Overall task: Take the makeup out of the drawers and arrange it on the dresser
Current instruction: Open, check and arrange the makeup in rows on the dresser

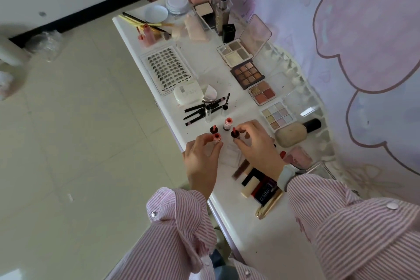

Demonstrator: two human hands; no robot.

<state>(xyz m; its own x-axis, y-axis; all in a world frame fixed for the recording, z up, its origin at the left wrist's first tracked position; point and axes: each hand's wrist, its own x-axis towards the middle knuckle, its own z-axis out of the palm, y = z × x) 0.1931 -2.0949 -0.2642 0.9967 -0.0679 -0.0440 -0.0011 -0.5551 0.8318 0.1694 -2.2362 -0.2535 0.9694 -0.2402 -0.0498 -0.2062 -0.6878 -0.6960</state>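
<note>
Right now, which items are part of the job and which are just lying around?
In the job:
left hand holding pink lipstick
right hand holding dark lipstick
eyeshadow palettes
dresser

Lying about:
plastic wrap on floor
wall sticker

hands pinching lipsticks – left hand (pixel 200 154), right hand (pixel 256 143)

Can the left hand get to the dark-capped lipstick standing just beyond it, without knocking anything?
Probably yes: the dark-capped lipstick stands just past the left hand, nothing between, but that hand already pinches a coral lipstick.
</note>
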